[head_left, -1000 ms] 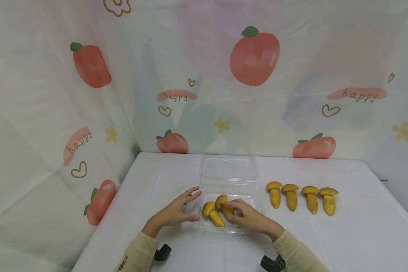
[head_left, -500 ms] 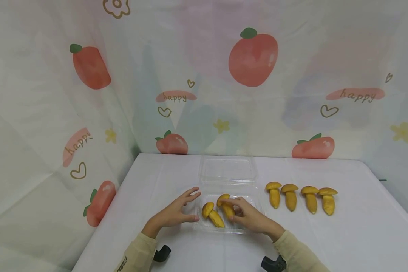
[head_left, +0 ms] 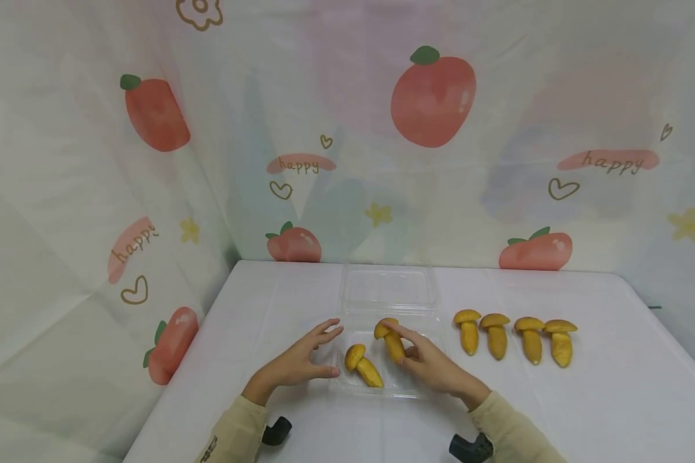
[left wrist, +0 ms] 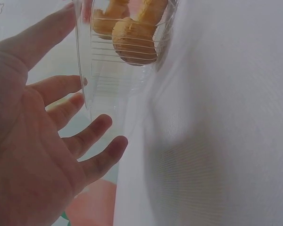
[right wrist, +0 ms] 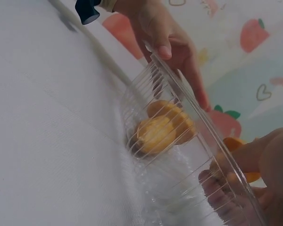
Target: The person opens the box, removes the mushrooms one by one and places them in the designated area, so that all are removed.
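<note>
A yellow mushroom (head_left: 395, 347) is pinched between the thumb and fingers of my right hand (head_left: 434, 368), over the right half of a clear plastic container (head_left: 359, 391). Part of its orange cap (right wrist: 233, 143) shows past the fingers in the right wrist view. Another yellow mushroom (head_left: 366, 370) lies tilted in the left half of the container, seen through the ribbed wall in both wrist views. My left hand (head_left: 298, 359) is at the container's left side, fingers spread; in the left wrist view its thumb and some fingertips (left wrist: 82, 82) are at the rim.
The container's hinged lid (head_left: 389, 288) is laid back toward the patterned curtain. On the right, several yellow mushrooms (head_left: 498, 337) lie in a row on the white tablecloth (head_left: 602, 411). Dark curved pieces (head_left: 277, 431) are at both sleeves.
My right hand has raised the mushroom it grips and moved it slightly up and right within the container. The left hand and the other mushroom stay where they were.
</note>
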The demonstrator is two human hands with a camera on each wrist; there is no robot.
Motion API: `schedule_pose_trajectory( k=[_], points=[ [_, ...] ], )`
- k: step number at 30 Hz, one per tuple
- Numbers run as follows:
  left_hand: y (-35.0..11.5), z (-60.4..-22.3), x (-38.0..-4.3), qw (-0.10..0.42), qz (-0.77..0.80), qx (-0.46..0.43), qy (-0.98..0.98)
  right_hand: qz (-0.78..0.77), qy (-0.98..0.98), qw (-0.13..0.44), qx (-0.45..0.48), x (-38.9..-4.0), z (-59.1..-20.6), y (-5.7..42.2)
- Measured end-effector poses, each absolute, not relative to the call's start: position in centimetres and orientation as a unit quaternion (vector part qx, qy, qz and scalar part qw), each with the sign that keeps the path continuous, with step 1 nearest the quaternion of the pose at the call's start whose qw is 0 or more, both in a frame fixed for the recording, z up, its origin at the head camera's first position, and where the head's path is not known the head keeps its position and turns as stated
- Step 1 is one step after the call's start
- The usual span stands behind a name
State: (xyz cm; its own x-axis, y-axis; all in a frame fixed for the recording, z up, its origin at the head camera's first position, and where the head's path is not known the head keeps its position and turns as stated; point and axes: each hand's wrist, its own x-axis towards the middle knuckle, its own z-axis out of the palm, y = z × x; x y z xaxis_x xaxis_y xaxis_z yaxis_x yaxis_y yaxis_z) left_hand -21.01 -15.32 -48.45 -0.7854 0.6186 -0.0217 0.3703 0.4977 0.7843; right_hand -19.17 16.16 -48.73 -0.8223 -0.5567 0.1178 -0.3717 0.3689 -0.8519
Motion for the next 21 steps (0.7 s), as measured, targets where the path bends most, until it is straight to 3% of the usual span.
schedule_pose_trajectory(
  k=[21],
  points=[
    [-15.5, -48.5, -21.2, 0.152, 0.401, 0.300, 0.852, -0.486, 0.838, 0.058, -0.240, -17.5, -45.6, 18.8]
  ],
)
